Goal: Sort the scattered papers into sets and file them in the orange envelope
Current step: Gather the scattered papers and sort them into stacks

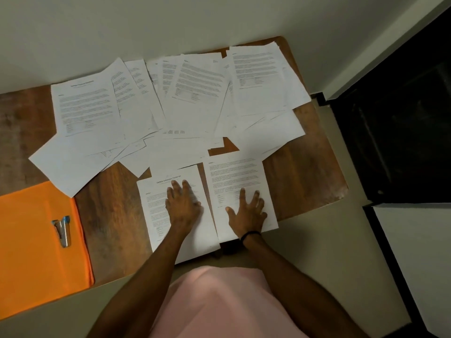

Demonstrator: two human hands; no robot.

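The left grip (183, 203) lay flat, fingers straight, on a titled sheet (151, 211). The right grip (247, 212), fingers spread, pressed a second sheet (234, 172) just beside.

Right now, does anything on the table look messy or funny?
Yes. The papers lie in a crooked, overlapping jumble across the back of the table. Only two sheets, under the left hand and right hand, lie neatly side by side. A stapler sits on the orange envelope.
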